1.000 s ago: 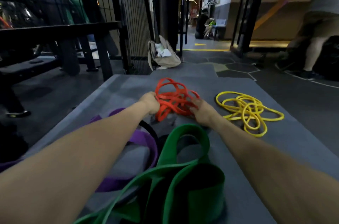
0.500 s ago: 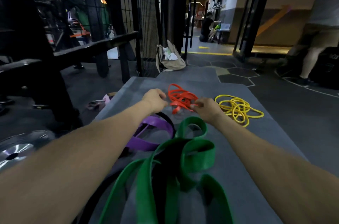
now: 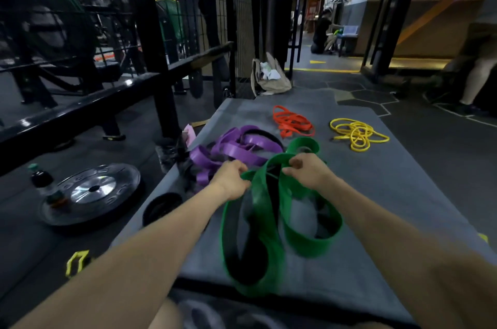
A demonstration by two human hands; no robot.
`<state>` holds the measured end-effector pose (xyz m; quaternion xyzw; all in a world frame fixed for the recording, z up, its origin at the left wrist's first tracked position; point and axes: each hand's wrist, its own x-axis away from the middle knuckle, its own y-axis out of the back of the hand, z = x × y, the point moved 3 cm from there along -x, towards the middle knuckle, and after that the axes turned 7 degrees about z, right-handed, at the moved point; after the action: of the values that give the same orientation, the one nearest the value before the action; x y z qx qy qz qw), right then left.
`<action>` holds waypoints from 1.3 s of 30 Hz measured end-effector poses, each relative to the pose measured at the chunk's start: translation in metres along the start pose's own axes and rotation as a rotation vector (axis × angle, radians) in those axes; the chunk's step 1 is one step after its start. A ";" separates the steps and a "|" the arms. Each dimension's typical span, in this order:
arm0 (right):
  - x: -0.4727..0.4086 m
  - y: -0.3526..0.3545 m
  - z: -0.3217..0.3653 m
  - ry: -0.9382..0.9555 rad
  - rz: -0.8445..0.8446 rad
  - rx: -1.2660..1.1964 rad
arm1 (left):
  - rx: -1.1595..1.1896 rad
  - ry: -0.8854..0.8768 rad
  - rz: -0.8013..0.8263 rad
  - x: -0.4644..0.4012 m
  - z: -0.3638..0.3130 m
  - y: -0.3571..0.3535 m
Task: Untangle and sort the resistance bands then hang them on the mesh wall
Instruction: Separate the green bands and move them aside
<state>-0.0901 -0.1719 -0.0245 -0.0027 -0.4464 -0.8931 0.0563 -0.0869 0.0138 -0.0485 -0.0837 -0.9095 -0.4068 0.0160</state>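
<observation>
1. Both hands held the green band above the mat's near edge: left grip and right grip each closed on it.
2. Purple bands lay by the left edge.
3. Orange bands and yellow bands lay toward the far edge.

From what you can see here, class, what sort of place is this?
Most likely a gym: a weight plate lies on the floor, resistance bands such as the green band sit on a grey mat, and dark equipment racks stand behind.

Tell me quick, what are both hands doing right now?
Left hand: closed, gripping the green band.
Right hand: closed, pinching the same green band.
</observation>
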 end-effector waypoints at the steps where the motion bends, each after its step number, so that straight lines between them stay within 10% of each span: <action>1: 0.006 -0.008 -0.001 -0.018 0.016 0.007 | -0.021 0.014 -0.013 0.007 0.009 -0.003; 14: 0.023 -0.065 -0.016 -0.260 0.181 -0.242 | 0.523 0.269 0.181 0.036 0.047 -0.042; 20: 0.014 -0.081 -0.011 -0.346 0.166 0.042 | 0.405 0.192 0.133 0.026 0.053 -0.046; 25: 0.005 -0.081 -0.022 -0.276 0.122 -0.345 | 0.503 0.108 0.275 0.028 0.029 -0.073; 31: 0.002 -0.070 -0.034 -0.270 0.005 -0.209 | 0.692 0.088 0.411 0.032 0.021 -0.082; 39: 0.029 -0.018 -0.023 -0.013 -0.028 0.221 | 0.779 0.159 0.085 0.012 -0.012 -0.049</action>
<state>-0.1192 -0.1823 -0.0505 0.0038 -0.5425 -0.8391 0.0409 -0.1072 -0.0257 -0.0749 -0.0773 -0.9874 -0.0357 0.1337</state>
